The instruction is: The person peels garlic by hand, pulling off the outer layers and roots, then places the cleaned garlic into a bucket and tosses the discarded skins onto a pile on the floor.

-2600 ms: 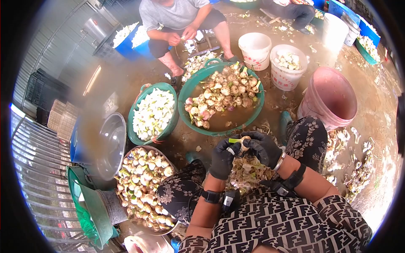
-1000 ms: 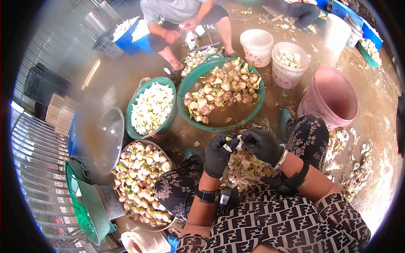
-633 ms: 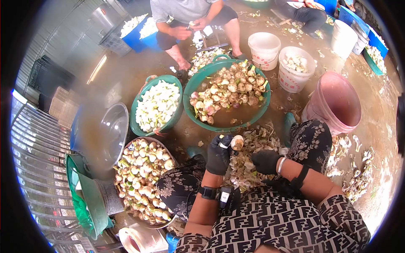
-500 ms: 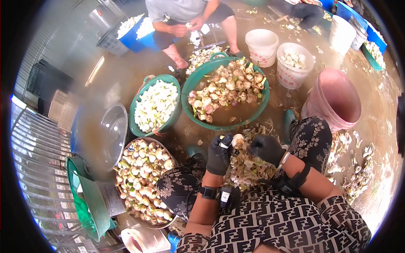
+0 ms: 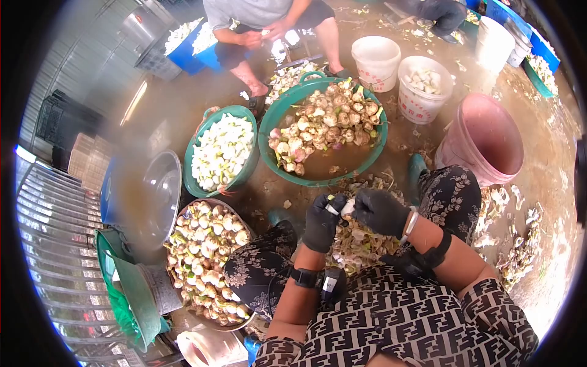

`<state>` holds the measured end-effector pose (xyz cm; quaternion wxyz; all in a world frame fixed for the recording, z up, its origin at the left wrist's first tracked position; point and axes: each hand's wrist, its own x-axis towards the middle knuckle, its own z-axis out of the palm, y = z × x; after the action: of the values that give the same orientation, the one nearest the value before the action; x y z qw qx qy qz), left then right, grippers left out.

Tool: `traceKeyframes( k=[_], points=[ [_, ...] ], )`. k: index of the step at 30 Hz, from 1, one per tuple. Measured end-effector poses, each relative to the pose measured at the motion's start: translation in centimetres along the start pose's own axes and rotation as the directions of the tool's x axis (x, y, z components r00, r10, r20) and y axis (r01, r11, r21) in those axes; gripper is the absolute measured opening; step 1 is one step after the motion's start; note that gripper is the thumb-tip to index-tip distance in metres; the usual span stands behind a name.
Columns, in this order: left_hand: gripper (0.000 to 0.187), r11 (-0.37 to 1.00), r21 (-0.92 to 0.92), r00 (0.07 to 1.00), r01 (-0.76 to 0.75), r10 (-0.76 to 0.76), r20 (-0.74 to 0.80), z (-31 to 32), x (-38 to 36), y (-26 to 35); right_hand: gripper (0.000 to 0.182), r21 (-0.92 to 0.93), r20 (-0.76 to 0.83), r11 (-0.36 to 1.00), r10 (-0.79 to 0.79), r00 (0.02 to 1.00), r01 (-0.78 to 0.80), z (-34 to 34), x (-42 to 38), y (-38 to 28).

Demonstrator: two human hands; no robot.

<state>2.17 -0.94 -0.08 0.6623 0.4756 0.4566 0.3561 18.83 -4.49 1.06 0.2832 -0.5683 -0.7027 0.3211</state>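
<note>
A whitish garlic bulb is held above my lap, its pale stem end poking out of my black-gloved left hand. My left fingers are closed around it. From the other side, my right hand, gloved in black too, pinches at the bulb with curled fingers; its fingertips are partly hidden. Below both hands lies a heap of dry garlic skins. Beside my left knee, a wide round basin holds many garlic bulbs with some brown skin on them.
Ahead stands a green tub of unpeeled garlic, with a green basket of white garlic to its left. A pink bucket and white buckets are at right. Another person sits opposite, hands together.
My right hand has moved left and up onto the garlic bulb, which it now partly covers. My left hand stays closed on it. The whole view has shifted slightly.
</note>
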Motion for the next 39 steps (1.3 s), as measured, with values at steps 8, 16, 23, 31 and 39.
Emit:
traceKeyframes(
  k=[8, 16, 23, 31, 39],
  points=[
    [0.017, 0.825, -0.562, 0.998, 0.058, -0.069, 0.001, -1.3, 1.5, -2.4, 0.02, 0.015, 0.0, 0.983, 0.182, 0.983, -0.181, 2.4, -2.2, 3.1],
    [0.021, 0.892, -0.018, 0.871, -0.451, 0.445, 0.21, 0.4, 1.6, -3.3, 0.02, 0.347, -0.379, 0.933, 0.234, 0.896, -0.097, 1.2, -0.4, 0.4],
    [0.043, 0.94, -0.286, 0.927, -0.187, 0.265, 0.265, 1.6, 0.6, -2.5, 0.019, 0.061, -0.484, 0.998, 0.043, 0.874, -0.015, 0.6, -0.7, 0.5],
    [0.041, 0.914, 0.014, 0.882, -0.404, 0.386, 0.269, 2.6, 0.1, -2.3, 0.012, -0.084, -0.481, 0.985, 0.091, 0.872, -0.149, 0.8, -1.2, 0.4],
    [0.034, 0.886, -0.453, 0.978, 0.1, -0.005, 0.207, 0.4, -0.1, -2.0, 0.012, 0.113, -0.293, 0.933, 0.361, 0.886, -0.342, 4.3, -1.5, 6.4]
  ],
)
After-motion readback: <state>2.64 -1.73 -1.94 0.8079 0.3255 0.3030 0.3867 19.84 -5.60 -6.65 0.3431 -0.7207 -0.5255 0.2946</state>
